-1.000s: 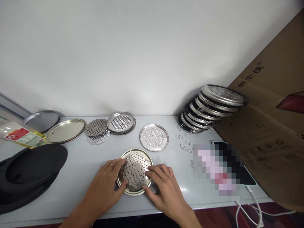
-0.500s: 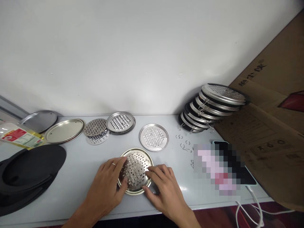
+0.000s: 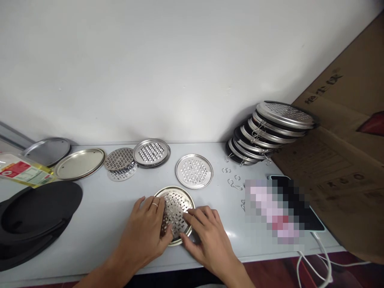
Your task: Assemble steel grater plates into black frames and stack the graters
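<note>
A round metal grater plate [image 3: 177, 208] lies in a gold-toned rim near the table's front edge. My left hand [image 3: 147, 228] covers its left side, thumb low and fingers bent over the holes. On the right edge, my right hand [image 3: 207, 232] grips the rim between its thumb and curled fingers. Just behind sits another silver grater plate [image 3: 194, 172], flat on the table. Small wire hooks and rings [image 3: 235, 185] are scattered to the right. What lies under my palms is hidden.
Further left are more grater plates [image 3: 151, 153], perforated discs [image 3: 120, 159], plain rims [image 3: 79, 164], black bases [image 3: 42, 212] and a yellow packet [image 3: 27, 172]. A leaning stack of finished-looking graters [image 3: 270, 132] stands beside a cardboard box [image 3: 339, 160]. A phone [image 3: 318, 224] with a white cable lies at right.
My left hand has slid right, further over the grater plate, covering more of its left side. My right hand stays at the right rim. The view has shifted slightly.
</note>
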Available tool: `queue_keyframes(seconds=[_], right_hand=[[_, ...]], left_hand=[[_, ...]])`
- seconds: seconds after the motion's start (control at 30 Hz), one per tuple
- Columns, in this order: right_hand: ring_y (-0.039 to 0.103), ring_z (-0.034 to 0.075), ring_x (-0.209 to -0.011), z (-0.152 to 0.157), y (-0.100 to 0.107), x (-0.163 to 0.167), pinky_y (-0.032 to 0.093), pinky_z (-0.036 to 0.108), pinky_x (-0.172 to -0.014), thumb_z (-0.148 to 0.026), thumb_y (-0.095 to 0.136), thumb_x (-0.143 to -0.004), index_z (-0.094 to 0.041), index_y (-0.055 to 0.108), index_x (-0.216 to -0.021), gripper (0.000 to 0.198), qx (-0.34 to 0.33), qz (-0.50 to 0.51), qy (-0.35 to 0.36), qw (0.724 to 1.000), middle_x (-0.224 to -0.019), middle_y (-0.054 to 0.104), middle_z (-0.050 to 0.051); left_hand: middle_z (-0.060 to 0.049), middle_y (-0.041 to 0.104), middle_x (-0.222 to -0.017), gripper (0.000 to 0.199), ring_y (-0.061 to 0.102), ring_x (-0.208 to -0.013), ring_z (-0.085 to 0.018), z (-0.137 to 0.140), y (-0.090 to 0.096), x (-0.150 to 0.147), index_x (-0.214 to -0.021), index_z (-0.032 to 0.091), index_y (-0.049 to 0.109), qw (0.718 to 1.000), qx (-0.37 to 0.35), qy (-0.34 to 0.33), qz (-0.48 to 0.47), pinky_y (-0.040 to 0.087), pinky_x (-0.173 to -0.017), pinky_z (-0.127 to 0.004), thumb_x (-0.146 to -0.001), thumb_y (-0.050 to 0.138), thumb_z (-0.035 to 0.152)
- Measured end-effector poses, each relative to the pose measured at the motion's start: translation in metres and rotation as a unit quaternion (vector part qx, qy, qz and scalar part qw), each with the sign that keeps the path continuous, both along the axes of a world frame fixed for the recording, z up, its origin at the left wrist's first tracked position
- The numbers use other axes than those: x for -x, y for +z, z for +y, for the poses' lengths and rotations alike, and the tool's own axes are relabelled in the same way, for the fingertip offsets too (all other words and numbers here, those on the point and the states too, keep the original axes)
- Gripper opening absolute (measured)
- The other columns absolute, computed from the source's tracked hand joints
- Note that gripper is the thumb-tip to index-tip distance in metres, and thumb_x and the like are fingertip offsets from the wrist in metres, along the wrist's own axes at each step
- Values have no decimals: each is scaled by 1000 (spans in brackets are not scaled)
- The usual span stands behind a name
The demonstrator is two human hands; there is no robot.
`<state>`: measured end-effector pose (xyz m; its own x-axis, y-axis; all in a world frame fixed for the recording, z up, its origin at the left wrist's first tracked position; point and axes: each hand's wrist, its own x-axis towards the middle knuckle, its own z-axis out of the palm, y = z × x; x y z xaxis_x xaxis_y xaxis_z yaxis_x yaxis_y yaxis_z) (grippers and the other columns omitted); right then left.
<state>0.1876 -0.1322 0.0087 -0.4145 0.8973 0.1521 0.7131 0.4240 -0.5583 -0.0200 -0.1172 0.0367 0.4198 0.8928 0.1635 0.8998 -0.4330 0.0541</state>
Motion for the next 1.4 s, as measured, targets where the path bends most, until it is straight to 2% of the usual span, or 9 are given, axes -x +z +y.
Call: queue_keyframes(seconds=[0.27,0.4,0.63,0.77,0.9,1.03,1.23,1.4], right_hand=[[50,28,-105,-1,0,-1,44,46,-91,-25,67,-86,-26,62,-119,33,10,17,-6,1000,-120,64,4],[51,29,-105,-1,1,-1,43,47,-92,-26,67,-87,-25,62,-119,32,10,14,-10,1000,-119,65,5],[52,29,-104,-2,1,1,42,47,-88,-27,69,-84,-23,59,-120,37,-11,0,-38,999,-119,67,5],[51,31,-107,-2,0,1,41,48,-88,-32,72,-81,-22,60,-120,42,-17,6,-57,998,-122,66,6],[51,31,-108,-2,-2,0,41,49,-88,-33,74,-79,-23,62,-118,42,-11,20,-64,998,-126,64,7],[51,31,-110,-1,-1,-1,41,48,-89,-31,73,-80,-24,62,-119,41,-6,36,-66,997,-126,63,7],[53,27,-110,-1,0,-3,41,46,-91,-20,60,-91,-26,62,-117,28,0,62,-75,995,-121,65,5],[53,28,-109,-1,-3,-4,43,46,-89,-20,66,-86,-26,63,-116,31,-4,56,-77,995,-122,66,4]], left_hand=[[-15,70,-100,38,62,-96,-31,0,1,-5,-116,9,63,999,44,13,11,44,-93,-50,-85,51,27],[-14,71,-98,45,62,-97,-31,1,2,-3,-124,9,58,1000,28,6,10,42,-96,-51,-84,53,28],[-11,71,-107,49,59,-110,-31,-2,-5,13,-132,13,50,1000,-8,-9,-18,30,-108,-53,-86,54,28],[-9,71,-107,49,59,-110,-29,-11,-6,21,-133,18,48,999,7,-24,-33,30,-107,-53,-86,56,27],[-8,66,-116,45,58,-110,-27,-13,-9,26,-128,22,50,998,29,-10,-50,34,-104,-51,-84,58,27],[-10,62,-122,56,54,-116,-30,-11,-11,21,-132,23,48,997,41,3,-68,39,-101,-50,-80,65,35],[-14,54,-136,82,48,-127,-36,-6,-14,3,-139,21,41,995,52,-3,-79,39,-106,-52,-67,75,42],[-16,55,-138,86,46,-130,-38,-3,-17,-5,-137,19,44,995,72,9,-62,36,-109,-56,-62,77,44]])
